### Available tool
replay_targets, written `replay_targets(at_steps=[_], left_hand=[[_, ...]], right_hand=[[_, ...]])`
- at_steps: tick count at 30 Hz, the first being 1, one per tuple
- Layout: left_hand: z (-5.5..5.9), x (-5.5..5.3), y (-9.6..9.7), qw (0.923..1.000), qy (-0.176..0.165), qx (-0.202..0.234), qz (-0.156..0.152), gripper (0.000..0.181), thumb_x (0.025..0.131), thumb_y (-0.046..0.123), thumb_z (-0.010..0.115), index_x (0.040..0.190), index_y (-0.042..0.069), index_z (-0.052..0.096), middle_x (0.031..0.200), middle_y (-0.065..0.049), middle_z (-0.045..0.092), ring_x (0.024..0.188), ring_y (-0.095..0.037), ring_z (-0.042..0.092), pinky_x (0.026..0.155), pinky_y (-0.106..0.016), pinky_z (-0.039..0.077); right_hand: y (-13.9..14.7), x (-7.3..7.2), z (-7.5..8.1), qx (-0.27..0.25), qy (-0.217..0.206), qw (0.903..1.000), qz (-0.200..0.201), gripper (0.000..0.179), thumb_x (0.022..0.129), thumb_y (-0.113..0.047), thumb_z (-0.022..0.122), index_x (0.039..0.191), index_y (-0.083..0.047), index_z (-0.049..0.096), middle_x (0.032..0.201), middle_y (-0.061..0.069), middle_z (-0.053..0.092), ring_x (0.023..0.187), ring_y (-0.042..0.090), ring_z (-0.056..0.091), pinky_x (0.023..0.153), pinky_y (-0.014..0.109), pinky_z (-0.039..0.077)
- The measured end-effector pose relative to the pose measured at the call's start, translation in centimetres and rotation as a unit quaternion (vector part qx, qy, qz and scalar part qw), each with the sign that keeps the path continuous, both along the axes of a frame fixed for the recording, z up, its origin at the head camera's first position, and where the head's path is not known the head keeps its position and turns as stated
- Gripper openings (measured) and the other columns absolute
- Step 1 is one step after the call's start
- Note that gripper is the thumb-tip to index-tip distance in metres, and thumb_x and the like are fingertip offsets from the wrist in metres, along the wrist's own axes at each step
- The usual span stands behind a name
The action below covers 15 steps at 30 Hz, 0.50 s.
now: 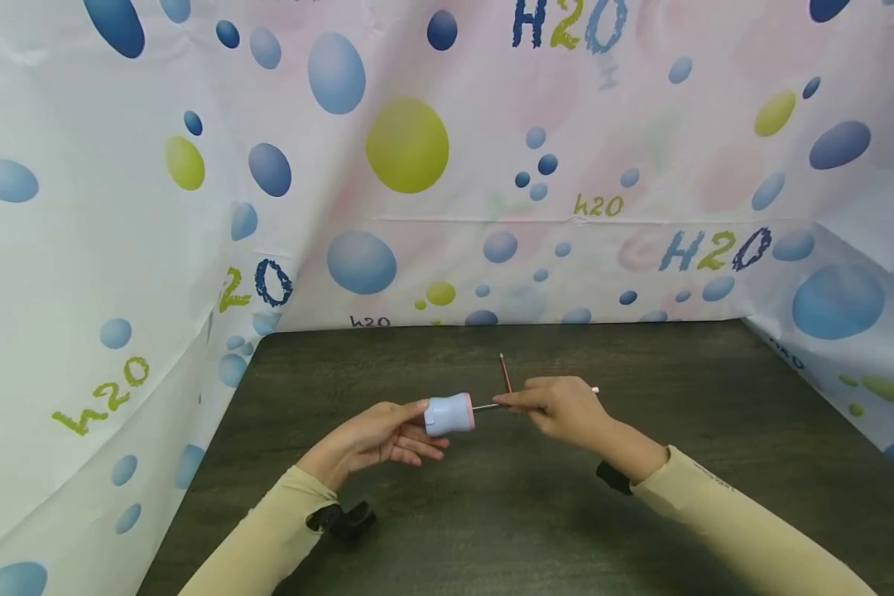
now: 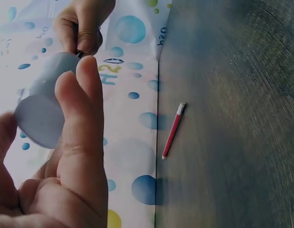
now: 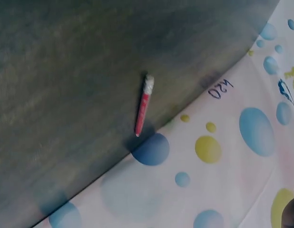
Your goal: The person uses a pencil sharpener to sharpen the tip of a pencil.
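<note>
My left hand [image 1: 398, 434] grips a small pale-blue pencil sharpener [image 1: 447, 415] with a waisted body and a pink rim, thumb against it and other fingers stretched out below. In the left wrist view, the rounded base of the sharpener [image 2: 42, 118] faces the camera. My right hand [image 1: 566, 410] pinches a thin grey pencil [image 1: 486, 406] near the sharpener's pink end. The pencil's white end [image 1: 595, 389] sticks out behind that hand, and its other end meets the sharpener. At the right wrist view's edge only a bit of the right hand [image 3: 290, 213] shows.
A short red pencil [image 3: 143, 107] with a whitish end lies on the dark wooden table [image 1: 305, 372], close to the far edge. A white sheet [image 1: 492, 108] with blue and green dots rises behind and at both sides. Wrist straps [image 1: 343, 520] sit on both forearms.
</note>
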State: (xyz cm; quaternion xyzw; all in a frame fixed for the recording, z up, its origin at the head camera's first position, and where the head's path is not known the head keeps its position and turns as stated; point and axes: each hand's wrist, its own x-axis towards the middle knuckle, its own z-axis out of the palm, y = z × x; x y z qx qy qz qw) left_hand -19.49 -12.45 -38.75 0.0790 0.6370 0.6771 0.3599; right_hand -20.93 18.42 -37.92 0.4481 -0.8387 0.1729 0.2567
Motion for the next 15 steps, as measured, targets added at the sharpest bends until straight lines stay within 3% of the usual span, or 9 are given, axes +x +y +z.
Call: replay_targets(at_steps=[2,4,6,8,10,13,15], left_hand=[[-0.2,0.0,0.0,0.9999,0.009,-0.007,-0.002,0.065,0.11,0.035,0.049,0.145,-0.019,0.041,0.112,-0.018,0.077,0.086,-0.006,0.077,0.073,-0.017,0.062],[-0.4,0.0,-0.1,0.9987,0.043,-0.027,-0.003,0.062,0.108,0.03,0.053,0.145,-0.019,0.041,0.121,-0.027,0.072,0.091,-0.008,0.077,0.076,-0.017,0.062],[-0.6,0.1,0.0,0.9934,0.1,-0.057,0.002,0.059,0.106,0.023,0.059,0.145,-0.018,0.043,0.131,-0.033,0.065,0.102,-0.017,0.077,0.081,-0.022,0.063],[-0.8,0.1,0.3,0.9776,0.184,-0.103,0.007,0.056,0.102,0.016,0.065,0.144,-0.015,0.047,0.134,-0.036,0.062,0.114,-0.028,0.074,0.087,-0.028,0.064],[-0.8,0.3,0.8,0.9481,0.277,-0.155,0.015,0.056,0.097,0.011,0.071,0.144,-0.011,0.05,0.133,-0.034,0.063,0.118,-0.037,0.07,0.089,-0.034,0.064],[-0.9,0.6,1.5,0.8769,0.415,-0.241,0.023,0.056,0.09,0.01,0.077,0.141,-0.002,0.058,0.128,-0.027,0.069,0.113,-0.036,0.073,0.086,-0.036,0.064],[-0.9,0.8,1.8,0.8383,0.469,-0.276,0.032,0.057,0.087,0.011,0.081,0.139,0.003,0.06,0.125,-0.022,0.072,0.104,-0.031,0.075,0.082,-0.036,0.063]], right_hand=[[-0.2,0.1,-0.2,0.005,-0.001,1.0,0.001,0.03,0.078,-0.002,0.084,0.105,-0.015,0.083,0.058,-0.005,0.049,0.06,-0.007,0.011,0.054,0.01,0.007],[-0.3,0.1,-0.3,0.016,-0.02,0.9997,-0.006,0.028,0.08,-0.003,0.082,0.105,-0.015,0.083,0.057,-0.004,0.048,0.059,-0.007,0.011,0.053,0.011,0.007],[-0.4,0.1,-0.2,0.028,-0.061,0.9976,-0.016,0.026,0.085,-0.004,0.079,0.108,-0.015,0.083,0.058,-0.004,0.053,0.057,-0.006,0.013,0.051,0.012,0.009],[-0.4,-0.1,0.0,0.041,-0.127,0.9907,-0.024,0.023,0.09,-0.007,0.075,0.112,-0.013,0.081,0.065,-0.001,0.066,0.054,-0.006,0.016,0.049,0.013,0.012],[-0.3,-0.4,0.2,0.042,-0.232,0.9713,-0.031,0.023,0.095,-0.009,0.071,0.116,-0.009,0.079,0.081,0.007,0.078,0.051,-0.002,0.022,0.047,0.015,0.018],[0.0,-1.4,0.3,0.028,-0.369,0.9288,-0.019,0.025,0.099,-0.01,0.064,0.119,0.001,0.075,0.106,0.021,0.078,0.058,0.009,0.058,0.051,0.018,0.045],[0.3,-2.0,0.2,0.015,-0.432,0.9016,-0.006,0.028,0.101,-0.01,0.062,0.121,0.006,0.072,0.114,0.027,0.075,0.079,0.025,0.074,0.067,0.028,0.061]])
